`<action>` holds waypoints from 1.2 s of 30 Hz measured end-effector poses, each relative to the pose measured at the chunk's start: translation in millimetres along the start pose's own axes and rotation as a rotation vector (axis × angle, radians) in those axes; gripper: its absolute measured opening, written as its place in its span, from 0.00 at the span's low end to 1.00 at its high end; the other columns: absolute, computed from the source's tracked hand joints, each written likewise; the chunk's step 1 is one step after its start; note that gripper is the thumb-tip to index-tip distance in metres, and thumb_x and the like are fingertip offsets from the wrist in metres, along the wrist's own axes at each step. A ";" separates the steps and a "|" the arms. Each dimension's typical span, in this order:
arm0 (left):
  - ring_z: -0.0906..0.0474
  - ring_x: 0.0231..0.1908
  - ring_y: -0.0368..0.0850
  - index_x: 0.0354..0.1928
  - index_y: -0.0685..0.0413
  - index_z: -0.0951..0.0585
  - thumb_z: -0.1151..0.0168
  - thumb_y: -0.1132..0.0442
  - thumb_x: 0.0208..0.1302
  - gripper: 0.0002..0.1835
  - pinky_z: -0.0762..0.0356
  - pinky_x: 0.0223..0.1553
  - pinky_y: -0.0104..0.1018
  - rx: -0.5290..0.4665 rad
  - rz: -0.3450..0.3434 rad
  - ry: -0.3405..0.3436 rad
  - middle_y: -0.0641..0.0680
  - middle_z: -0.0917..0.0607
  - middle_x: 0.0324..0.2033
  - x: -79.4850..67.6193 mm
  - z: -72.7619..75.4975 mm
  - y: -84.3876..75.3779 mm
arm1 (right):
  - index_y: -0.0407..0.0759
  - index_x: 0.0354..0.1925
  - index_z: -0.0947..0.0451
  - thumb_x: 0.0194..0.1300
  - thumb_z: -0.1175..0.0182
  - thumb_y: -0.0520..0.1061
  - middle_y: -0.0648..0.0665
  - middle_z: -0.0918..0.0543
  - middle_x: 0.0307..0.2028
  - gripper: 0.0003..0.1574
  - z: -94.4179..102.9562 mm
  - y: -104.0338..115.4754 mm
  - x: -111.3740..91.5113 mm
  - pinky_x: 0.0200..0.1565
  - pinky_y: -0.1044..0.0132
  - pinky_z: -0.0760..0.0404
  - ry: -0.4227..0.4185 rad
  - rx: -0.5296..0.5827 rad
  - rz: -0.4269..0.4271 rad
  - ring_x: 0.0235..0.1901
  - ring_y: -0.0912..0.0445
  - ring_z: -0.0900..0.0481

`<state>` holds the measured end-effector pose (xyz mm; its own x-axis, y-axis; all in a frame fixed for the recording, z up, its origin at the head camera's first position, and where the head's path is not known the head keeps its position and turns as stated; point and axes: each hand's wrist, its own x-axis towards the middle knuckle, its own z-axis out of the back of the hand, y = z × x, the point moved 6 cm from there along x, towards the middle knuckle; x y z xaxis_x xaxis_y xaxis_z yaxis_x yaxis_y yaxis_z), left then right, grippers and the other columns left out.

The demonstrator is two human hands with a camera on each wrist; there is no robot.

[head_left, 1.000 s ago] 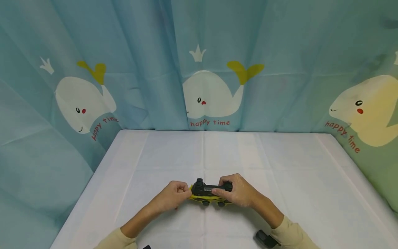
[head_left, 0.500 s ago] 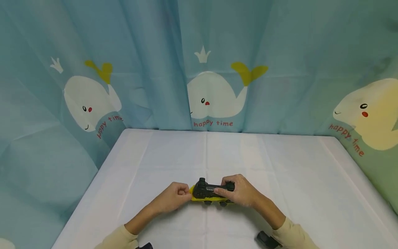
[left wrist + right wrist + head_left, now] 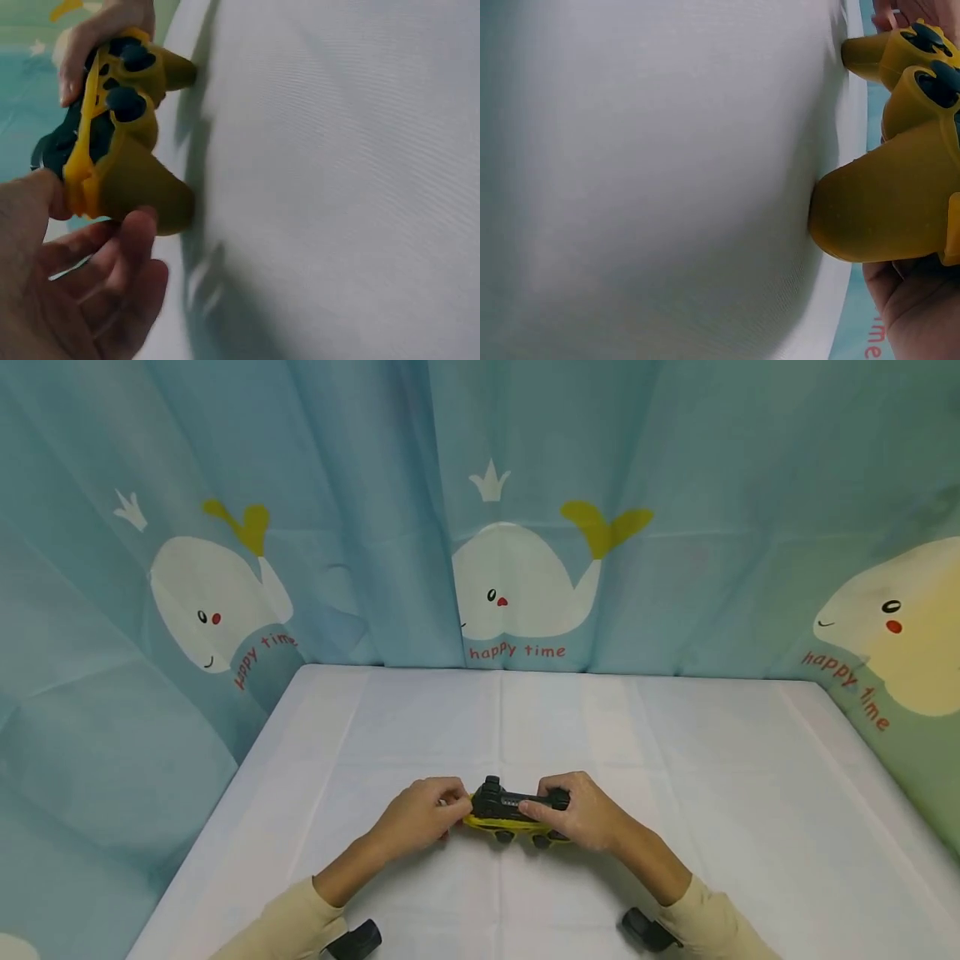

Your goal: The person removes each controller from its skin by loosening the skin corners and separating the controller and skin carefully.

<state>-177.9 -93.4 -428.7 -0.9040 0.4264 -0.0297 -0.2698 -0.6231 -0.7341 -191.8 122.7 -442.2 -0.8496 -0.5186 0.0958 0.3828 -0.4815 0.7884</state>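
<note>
A black game controller (image 3: 517, 802) stands on the table with its handle ends down, wearing a yellow rubbery cover (image 3: 491, 823). In the left wrist view the cover (image 3: 146, 180) wraps the handle and leaves the dark thumbsticks (image 3: 126, 104) exposed. My left hand (image 3: 420, 814) is at the left end, thumb against the cover's edge and fingertips under it, pinching it. My right hand (image 3: 588, 810) grips the other end, its thumb along the black back edge. The right wrist view has the near cover handle (image 3: 889, 199) large; the right hand's fingers are mostly hidden behind it.
A white cloth (image 3: 420, 718) covers the table. Behind and at the sides hangs a blue-green curtain (image 3: 360, 568) printed with whales. Black wrist devices (image 3: 356, 939) sit by both sleeves, close to the tabletop.
The head view has shifted slightly. The left hand's fingers have changed their hold at the cover's left edge, and less yellow sticks out there. The right hand keeps its grip.
</note>
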 end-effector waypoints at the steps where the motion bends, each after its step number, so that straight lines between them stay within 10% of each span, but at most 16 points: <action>1: 0.25 0.17 0.37 0.31 0.46 0.19 0.42 0.60 0.72 0.09 0.29 0.24 0.35 0.029 -0.017 -0.019 0.44 0.18 0.22 -0.8 0.4 -1.4 | 0.52 0.22 0.24 0.69 0.36 0.57 0.57 0.24 0.19 0.20 0.0 1.6 -0.9 0.18 0.65 0.27 -0.004 0.004 0.008 0.17 0.63 0.29; 10: 0.36 0.18 0.31 0.25 0.44 0.23 0.38 0.64 0.65 0.11 0.37 0.18 0.32 0.276 -0.159 -0.179 0.37 0.30 0.17 -7.4 3.1 -14.8 | 0.53 0.22 0.25 0.68 0.35 0.56 0.58 0.23 0.19 0.20 0.5 6.1 -9.0 0.17 0.66 0.28 -0.028 -0.003 0.040 0.16 0.64 0.29; 15: 0.29 0.23 0.31 0.41 0.49 0.19 0.37 0.63 0.67 0.03 0.32 0.20 0.30 0.351 -0.223 -0.216 0.39 0.20 0.29 -14.8 -1.7 -12.0 | 0.52 0.23 0.25 0.69 0.35 0.55 0.58 0.23 0.19 0.19 -2.7 3.2 -9.7 0.17 0.66 0.28 0.008 0.014 0.039 0.16 0.64 0.29; 20: 0.21 0.49 0.42 0.72 0.48 0.32 0.36 0.63 0.68 0.31 0.21 0.42 0.44 0.191 -0.267 -0.093 0.48 0.22 0.60 -17.0 -3.2 -18.9 | 0.52 0.24 0.24 0.69 0.35 0.57 0.57 0.23 0.20 0.19 -0.7 1.2 -5.0 0.20 0.65 0.26 0.034 0.010 0.017 0.18 0.63 0.28; 26: 0.22 0.55 0.46 0.74 0.49 0.34 0.38 0.41 0.70 0.37 0.22 0.50 0.50 0.130 -0.167 -0.012 0.50 0.25 0.66 -2.5 -13.4 -22.4 | 0.46 0.42 0.20 0.79 0.50 0.59 0.51 0.19 0.35 0.22 13.0 -5.4 -6.5 0.40 0.59 0.22 0.027 0.057 -0.109 0.35 0.55 0.21; 30: 0.20 0.46 0.42 0.72 0.48 0.30 0.37 0.40 0.70 0.35 0.21 0.41 0.45 0.183 -0.175 -0.065 0.50 0.21 0.62 0.0 -14.5 -24.4 | 0.37 0.54 0.25 0.84 0.58 0.54 0.45 0.18 0.46 0.24 30.8 -9.7 -26.0 0.51 0.52 0.23 -0.099 0.090 -0.119 0.47 0.51 0.21; 36: 0.23 0.53 0.42 0.72 0.37 0.30 0.40 0.45 0.72 0.29 0.20 0.45 0.48 0.277 -0.210 -0.031 0.45 0.22 0.60 3.8 -13.3 -33.2 | 0.41 0.51 0.23 0.75 0.41 0.43 0.46 0.18 0.45 0.10 50.1 -7.9 -66.1 0.47 0.61 0.23 -0.307 0.060 -0.025 0.43 0.56 0.20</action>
<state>-167.9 -62.5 -413.4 -0.8278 0.5468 0.1258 -0.5268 -0.6803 -0.5096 -156.8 196.2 -424.3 -0.9317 -0.2654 0.2479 0.3463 -0.4436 0.8266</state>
